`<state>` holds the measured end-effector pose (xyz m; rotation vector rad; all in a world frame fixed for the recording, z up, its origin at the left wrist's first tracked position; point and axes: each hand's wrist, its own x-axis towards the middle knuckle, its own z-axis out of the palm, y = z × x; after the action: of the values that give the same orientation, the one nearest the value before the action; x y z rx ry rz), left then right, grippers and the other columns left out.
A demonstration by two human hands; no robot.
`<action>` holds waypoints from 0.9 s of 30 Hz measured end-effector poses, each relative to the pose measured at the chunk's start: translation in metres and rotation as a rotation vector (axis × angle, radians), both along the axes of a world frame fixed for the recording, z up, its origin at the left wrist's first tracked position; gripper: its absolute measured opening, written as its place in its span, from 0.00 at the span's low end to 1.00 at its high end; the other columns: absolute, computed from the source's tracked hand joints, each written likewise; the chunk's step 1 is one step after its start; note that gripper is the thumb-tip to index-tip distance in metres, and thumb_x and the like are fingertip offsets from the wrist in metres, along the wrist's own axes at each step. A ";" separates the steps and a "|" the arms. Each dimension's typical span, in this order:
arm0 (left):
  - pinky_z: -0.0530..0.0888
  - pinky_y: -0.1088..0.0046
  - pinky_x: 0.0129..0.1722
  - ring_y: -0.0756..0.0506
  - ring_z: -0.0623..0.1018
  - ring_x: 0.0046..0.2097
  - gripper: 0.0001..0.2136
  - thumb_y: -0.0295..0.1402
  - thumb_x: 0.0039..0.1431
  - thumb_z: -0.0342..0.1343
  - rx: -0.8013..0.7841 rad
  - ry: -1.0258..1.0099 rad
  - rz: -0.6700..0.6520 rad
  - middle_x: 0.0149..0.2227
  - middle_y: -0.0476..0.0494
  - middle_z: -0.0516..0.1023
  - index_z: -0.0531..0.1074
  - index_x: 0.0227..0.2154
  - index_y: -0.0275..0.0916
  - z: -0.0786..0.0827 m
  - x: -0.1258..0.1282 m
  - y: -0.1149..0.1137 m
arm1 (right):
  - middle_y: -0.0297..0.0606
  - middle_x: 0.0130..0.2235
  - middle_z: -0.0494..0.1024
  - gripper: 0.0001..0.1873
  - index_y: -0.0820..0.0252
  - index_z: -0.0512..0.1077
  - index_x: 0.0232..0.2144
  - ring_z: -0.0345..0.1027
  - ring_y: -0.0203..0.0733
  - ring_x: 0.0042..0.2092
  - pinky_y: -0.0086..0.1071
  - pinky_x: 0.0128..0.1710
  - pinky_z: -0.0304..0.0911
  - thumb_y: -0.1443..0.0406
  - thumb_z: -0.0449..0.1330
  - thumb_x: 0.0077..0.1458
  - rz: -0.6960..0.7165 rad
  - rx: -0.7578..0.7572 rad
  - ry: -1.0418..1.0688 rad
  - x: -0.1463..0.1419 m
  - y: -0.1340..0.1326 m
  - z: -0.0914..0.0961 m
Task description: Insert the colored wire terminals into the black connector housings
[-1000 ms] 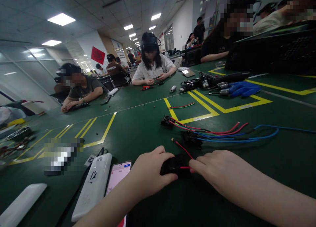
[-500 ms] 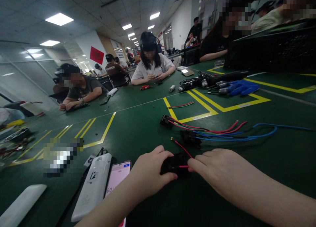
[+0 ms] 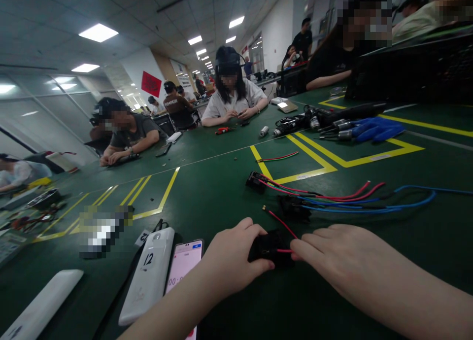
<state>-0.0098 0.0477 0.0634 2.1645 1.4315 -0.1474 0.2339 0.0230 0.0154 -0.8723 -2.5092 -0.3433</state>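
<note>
My left hand (image 3: 242, 254) is closed around a small black plastic part (image 3: 268, 244), thumb on the near side and fingers on the far side. A red wire (image 3: 284, 251) runs from that part into the pinched fingertips of my right hand (image 3: 325, 254). The wire's other end, with a small metal terminal, sticks out beyond my right fingers. Just past my hands lie two more black parts, a nearer one (image 3: 293, 207) with blue wires (image 3: 369, 209) and a farther one (image 3: 254, 180) with red wires (image 3: 343, 197).
A phone (image 3: 186, 261), a white power bank (image 3: 148, 276) and another white case (image 3: 44, 305) lie left of my hands. Blue gloves (image 3: 379, 128) and black-handled tools (image 3: 354, 112) rest at the back right. Co-workers sit across the green table (image 3: 207, 182).
The whole view has shifted, so things appear slightly farther right. My hands keep the same hold on the black part and the red wire.
</note>
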 end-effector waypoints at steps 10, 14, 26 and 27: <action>0.79 0.58 0.54 0.36 0.85 0.51 0.24 0.44 0.68 0.75 -0.005 0.004 -0.024 0.58 0.42 0.81 0.80 0.62 0.43 0.001 0.000 0.001 | 0.31 0.30 0.87 0.25 0.51 0.83 0.37 0.81 0.45 0.26 0.36 0.26 0.68 0.85 0.59 0.53 0.008 -0.096 -0.039 0.012 0.005 -0.025; 0.79 0.58 0.54 0.36 0.85 0.51 0.25 0.44 0.68 0.75 0.004 -0.004 -0.037 0.59 0.41 0.81 0.80 0.63 0.43 -0.001 0.000 0.001 | 0.35 0.33 0.89 0.24 0.51 0.82 0.39 0.82 0.47 0.29 0.38 0.30 0.70 0.83 0.57 0.57 0.048 0.051 -0.014 0.009 0.006 -0.013; 0.79 0.59 0.53 0.37 0.84 0.49 0.22 0.45 0.67 0.74 0.005 -0.017 -0.027 0.56 0.43 0.81 0.80 0.60 0.46 -0.002 0.001 -0.002 | 0.30 0.30 0.88 0.26 0.49 0.83 0.38 0.82 0.45 0.27 0.38 0.27 0.67 0.84 0.58 0.53 0.039 -0.164 -0.072 0.017 0.005 -0.015; 0.79 0.59 0.53 0.37 0.84 0.49 0.23 0.45 0.67 0.75 0.004 -0.015 -0.023 0.56 0.43 0.81 0.80 0.60 0.45 -0.001 0.001 -0.002 | 0.29 0.30 0.88 0.26 0.48 0.83 0.37 0.82 0.45 0.27 0.37 0.27 0.67 0.84 0.58 0.52 0.036 -0.199 -0.073 0.017 0.006 -0.016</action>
<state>-0.0084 0.0457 0.0624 2.1815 1.4005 -0.1358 0.2510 0.0288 -0.0002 -0.9026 -2.6571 -0.1171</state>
